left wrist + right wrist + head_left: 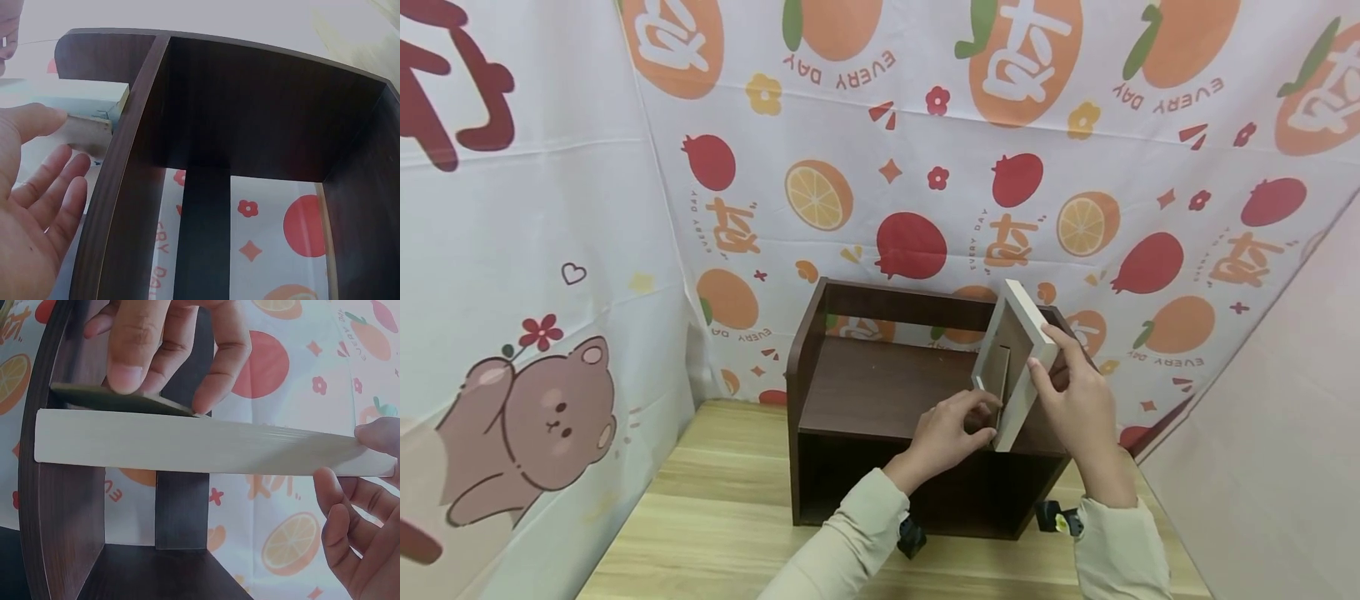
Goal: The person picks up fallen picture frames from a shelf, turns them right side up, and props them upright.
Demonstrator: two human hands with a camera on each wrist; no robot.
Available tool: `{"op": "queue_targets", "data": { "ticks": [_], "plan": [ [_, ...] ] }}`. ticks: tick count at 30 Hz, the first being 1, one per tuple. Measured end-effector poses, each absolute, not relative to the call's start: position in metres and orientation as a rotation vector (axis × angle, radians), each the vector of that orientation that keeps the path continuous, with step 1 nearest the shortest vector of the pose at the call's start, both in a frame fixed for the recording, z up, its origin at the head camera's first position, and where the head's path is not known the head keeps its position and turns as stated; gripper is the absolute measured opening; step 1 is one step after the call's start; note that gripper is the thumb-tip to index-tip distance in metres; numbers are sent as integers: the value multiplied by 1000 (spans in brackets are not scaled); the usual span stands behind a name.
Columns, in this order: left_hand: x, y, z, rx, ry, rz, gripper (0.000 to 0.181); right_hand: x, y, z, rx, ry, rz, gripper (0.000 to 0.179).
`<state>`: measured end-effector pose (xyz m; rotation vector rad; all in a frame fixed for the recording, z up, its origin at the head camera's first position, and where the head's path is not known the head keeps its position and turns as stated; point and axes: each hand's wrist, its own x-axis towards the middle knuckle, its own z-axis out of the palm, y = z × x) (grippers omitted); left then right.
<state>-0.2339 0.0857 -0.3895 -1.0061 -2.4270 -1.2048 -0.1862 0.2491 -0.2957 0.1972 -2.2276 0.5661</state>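
A white-edged picture frame stands tilted on the top board of a dark brown shelf, toward its right side. From its back a thin flap-like stand sticks out. My right hand grips the frame's upper corner, thumb and fingers on either side of the white edge. My left hand is behind the frame and pinches the stand between thumb and fingertips. In the right wrist view, the left thumb lies on the stand's edge. The frame's front face is hidden.
Below the top board the shelf has a dark lower compartment. Raised side panels and a back rail border the top. It stands on a wood-grain table, close to a fruit-print cloth. More cloth hangs left and right.
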Motion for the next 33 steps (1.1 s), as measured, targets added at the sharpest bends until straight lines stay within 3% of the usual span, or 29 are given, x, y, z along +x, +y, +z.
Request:
{"op": "queue_targets", "data": {
  "ticks": [11,21,33],
  "plan": [
    [-238,66,-390,-979,-2447,-1345,43,-186,245,-294,232,-2215,547,49],
    [-241,46,-405,-1027,-2259,-1562,30,-189,237,-294,310,-2262,524,51],
    [-242,33,-412,-986,-2181,-1510,22,-190,225,-295,384,-2229,424,54]
  ]
}}
